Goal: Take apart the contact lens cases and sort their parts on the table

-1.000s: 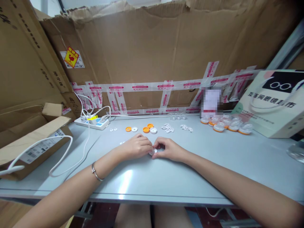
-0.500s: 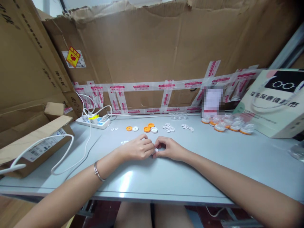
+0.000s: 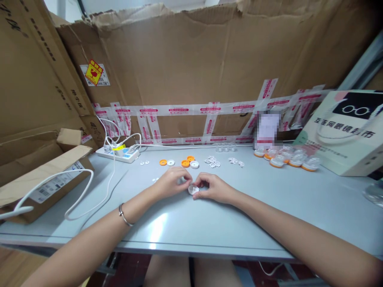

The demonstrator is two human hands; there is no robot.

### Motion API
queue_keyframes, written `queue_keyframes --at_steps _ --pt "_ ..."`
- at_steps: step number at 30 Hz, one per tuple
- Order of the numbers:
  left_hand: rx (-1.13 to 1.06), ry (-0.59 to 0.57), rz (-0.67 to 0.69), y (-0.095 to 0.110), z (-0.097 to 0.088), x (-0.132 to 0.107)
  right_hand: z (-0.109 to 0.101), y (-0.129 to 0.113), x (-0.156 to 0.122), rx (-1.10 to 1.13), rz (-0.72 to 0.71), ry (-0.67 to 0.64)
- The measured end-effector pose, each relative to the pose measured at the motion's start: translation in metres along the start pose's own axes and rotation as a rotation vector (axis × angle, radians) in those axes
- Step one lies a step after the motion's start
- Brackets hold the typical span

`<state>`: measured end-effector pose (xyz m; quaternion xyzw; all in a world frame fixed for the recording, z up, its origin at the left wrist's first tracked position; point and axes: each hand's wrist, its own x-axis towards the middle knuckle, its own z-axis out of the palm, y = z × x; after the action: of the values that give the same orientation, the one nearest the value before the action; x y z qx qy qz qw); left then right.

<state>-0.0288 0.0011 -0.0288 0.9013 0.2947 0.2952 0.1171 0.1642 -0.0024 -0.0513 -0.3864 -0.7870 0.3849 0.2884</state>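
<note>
My right hand [image 3: 214,188] grips a small white round part [image 3: 193,190] by its right edge, between thumb and fingers, just over the table. My left hand [image 3: 173,182] is at the part's upper left rim with thumb and fingertips pinched together; whatever lies between them is too small to make out. A few small white discs [image 3: 155,179] lie just left of my left hand, partly hidden by it. Beyond my hands are orange rings [image 3: 186,163], a white ring [image 3: 194,164] and a cluster of small white cut-out pieces [image 3: 212,161].
An orange ring [image 3: 162,162] and white ring [image 3: 170,162] lie farther left. More white pieces [image 3: 236,162] and clear domes [image 3: 226,148] sit behind. Orange-based clear assemblies [image 3: 295,159] stand near a paper bag [image 3: 344,131]. A power strip [image 3: 118,153] and open carton [image 3: 50,179] are left.
My left hand has shifted slightly up and left off the white round part, so more of the part shows. My right hand keeps its grip in nearly the same place.
</note>
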Motion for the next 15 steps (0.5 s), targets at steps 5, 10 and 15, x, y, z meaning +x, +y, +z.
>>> queue_keyframes --at_steps 5,10,15 --pt "-0.199 0.143 -0.354 0.003 -0.025 0.0 -0.001 -0.002 -0.001 -0.021 0.023 -0.008" --pt "-0.056 0.167 -0.479 -0.013 -0.075 -0.02 -0.001 -0.005 -0.002 -0.013 0.039 -0.009" --pt "0.267 0.098 -0.556 -0.046 -0.118 -0.067 -0.002 -0.009 -0.002 -0.038 0.057 -0.029"
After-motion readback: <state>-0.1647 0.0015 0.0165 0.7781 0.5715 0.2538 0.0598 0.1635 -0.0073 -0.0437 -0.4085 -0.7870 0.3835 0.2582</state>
